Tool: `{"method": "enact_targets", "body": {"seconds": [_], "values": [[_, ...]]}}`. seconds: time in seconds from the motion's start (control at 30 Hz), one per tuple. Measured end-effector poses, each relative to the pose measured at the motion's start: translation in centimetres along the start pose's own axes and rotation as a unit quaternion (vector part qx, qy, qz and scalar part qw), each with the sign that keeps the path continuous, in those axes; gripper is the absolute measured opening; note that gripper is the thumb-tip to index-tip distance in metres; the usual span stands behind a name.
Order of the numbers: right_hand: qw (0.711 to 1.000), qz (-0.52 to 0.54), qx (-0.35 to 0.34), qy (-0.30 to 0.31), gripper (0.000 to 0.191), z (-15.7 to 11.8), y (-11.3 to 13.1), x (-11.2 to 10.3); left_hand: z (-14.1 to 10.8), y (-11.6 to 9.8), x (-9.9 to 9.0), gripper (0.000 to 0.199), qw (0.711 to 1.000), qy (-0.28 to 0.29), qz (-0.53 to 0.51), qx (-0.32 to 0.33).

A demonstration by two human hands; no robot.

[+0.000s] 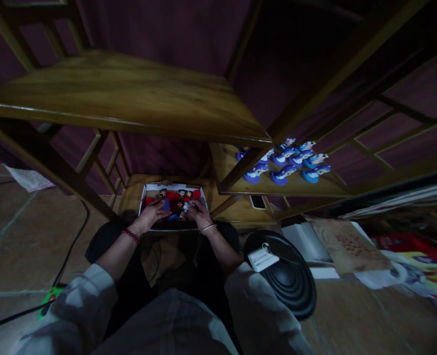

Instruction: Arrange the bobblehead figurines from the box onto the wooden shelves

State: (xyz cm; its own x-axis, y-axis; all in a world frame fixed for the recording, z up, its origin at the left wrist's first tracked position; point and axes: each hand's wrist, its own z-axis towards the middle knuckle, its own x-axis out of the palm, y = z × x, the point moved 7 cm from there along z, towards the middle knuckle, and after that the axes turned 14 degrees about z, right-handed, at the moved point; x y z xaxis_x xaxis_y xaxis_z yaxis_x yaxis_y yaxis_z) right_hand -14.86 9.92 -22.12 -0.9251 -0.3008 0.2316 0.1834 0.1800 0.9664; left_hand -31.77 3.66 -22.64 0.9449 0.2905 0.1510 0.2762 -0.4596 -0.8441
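A shallow white box (143, 201) on the low wooden shelf holds several small figurines with red bases and black hair (182, 194). My left hand (152, 216), with a red bead bracelet at the wrist, reaches in from the left, fingers closed on a figurine with a blue-purple base (166, 204). On the right side of the box my right hand (200, 216) grips a small blue-and-white figurine (187, 206); its fingers hide part of it. The dim light blurs the figurines' details.
Several blue and purple figurines (284, 173) stand on the shelf at right. Above the box juts a wooden shelf board (129, 98). A phone (257, 202) lies on the lower board. Beside my right leg is a round black stool (292, 291) with a white card. A cable (72, 246) crosses the floor at left.
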Motion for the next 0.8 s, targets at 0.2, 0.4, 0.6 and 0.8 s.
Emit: {"method": "enact_targets", "body": {"seconds": [0.2, 0.4, 0.6, 0.8], "values": [[0.998, 0.028, -0.022, -0.047, 0.041, -0.5, 1.6, -0.7, -0.1, -0.6, -0.4, 0.01, 0.996, -0.022, -0.088, 0.023], [0.996, -0.066, -0.019, -0.059, 0.031, -1.2, 2.7, -1.5, -0.2, -0.8, -1.3, 0.01, 0.993, -0.09, -0.05, 0.05], [0.987, -0.151, -0.043, -0.047, 0.024, -1.6, 2.9, -1.9, -1.5, -2.3, -0.9, 0.017, 0.985, -0.134, -0.008, 0.106], [0.979, -0.192, -0.04, -0.05, 0.023, -1.6, 2.5, -1.9, -3.1, -2.7, -1.6, 0.014, 0.972, -0.181, -0.08, 0.126]]}}
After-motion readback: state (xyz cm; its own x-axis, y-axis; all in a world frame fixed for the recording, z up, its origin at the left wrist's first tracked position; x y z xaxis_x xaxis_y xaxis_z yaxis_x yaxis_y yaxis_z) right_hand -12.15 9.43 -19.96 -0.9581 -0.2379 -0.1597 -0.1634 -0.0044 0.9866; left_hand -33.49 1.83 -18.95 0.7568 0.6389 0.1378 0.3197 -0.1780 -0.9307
